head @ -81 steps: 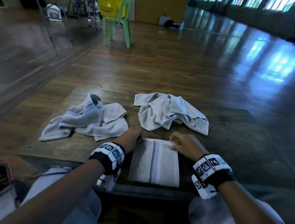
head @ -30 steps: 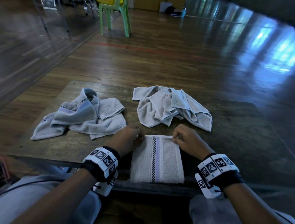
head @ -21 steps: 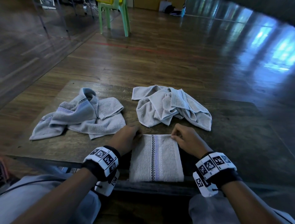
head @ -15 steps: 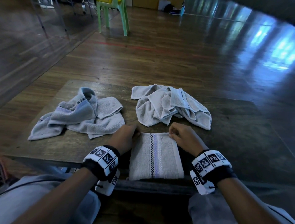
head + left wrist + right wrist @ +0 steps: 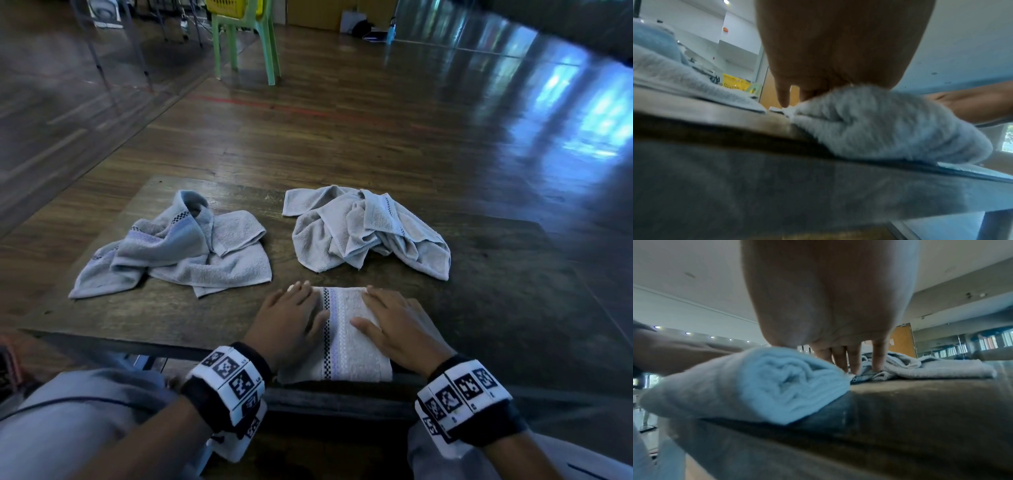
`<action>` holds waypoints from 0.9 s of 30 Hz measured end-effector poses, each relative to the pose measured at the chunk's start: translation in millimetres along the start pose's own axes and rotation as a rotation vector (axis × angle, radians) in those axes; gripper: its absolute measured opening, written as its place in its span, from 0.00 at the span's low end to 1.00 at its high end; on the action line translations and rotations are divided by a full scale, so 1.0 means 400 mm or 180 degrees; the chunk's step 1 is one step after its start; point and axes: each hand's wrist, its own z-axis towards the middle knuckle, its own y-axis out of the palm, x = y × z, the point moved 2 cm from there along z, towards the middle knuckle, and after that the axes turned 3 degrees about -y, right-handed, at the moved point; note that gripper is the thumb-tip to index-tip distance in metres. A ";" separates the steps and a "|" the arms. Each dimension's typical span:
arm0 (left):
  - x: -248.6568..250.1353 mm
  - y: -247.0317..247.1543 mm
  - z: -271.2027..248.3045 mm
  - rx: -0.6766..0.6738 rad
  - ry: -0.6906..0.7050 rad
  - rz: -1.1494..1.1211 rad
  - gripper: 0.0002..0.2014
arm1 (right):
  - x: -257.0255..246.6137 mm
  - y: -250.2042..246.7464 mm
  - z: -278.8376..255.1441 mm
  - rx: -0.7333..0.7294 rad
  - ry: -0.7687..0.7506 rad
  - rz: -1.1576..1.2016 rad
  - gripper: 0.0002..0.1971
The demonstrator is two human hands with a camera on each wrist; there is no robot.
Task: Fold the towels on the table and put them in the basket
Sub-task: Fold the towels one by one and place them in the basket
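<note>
Folded towel [image 5: 346, 339] lies at the bench [image 5: 496, 291] near edge. Left hand [image 5: 291, 325] and right hand [image 5: 397, 329] press it flat, fingers [image 5: 371, 294] straight, grasping nothing. Best smoothed outward from the checkered stripe, evenly, before lifting.

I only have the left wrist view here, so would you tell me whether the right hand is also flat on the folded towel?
Observer: Yes. In the head view the right hand lies flat on the folded towel, fingers straight, beside the left hand.
Operator: Thank you. How many unfolded towels remain?
Observer: Two: a crumpled towel on the left and a crumpled towel on the right, both on the table beyond the hands.
Operator: Where does the yellow basket stand?
Observer: The yellow basket sits on a green chair across the floor, apart from the table.
</note>
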 end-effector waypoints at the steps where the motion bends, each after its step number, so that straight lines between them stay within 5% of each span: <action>1: 0.003 0.021 -0.006 -0.0082 -0.0026 0.0070 0.42 | -0.008 0.013 -0.010 -0.0096 0.0064 0.0070 0.41; 4: -0.006 0.079 -0.008 -0.0027 -0.0116 0.0253 0.44 | -0.020 0.060 -0.022 -0.0192 0.0212 0.0215 0.48; 11: -0.031 0.102 -0.002 0.0137 -0.0399 0.0002 0.43 | -0.019 0.105 -0.026 -0.0011 0.0372 0.0475 0.33; 21: -0.069 0.086 -0.002 0.0072 -0.0626 -0.0089 0.39 | 0.046 0.083 -0.026 0.0040 0.0662 0.0353 0.31; 27: -0.068 0.027 -0.033 0.0628 -0.1049 -0.0562 0.28 | 0.057 0.028 -0.048 0.0780 0.0763 0.0473 0.20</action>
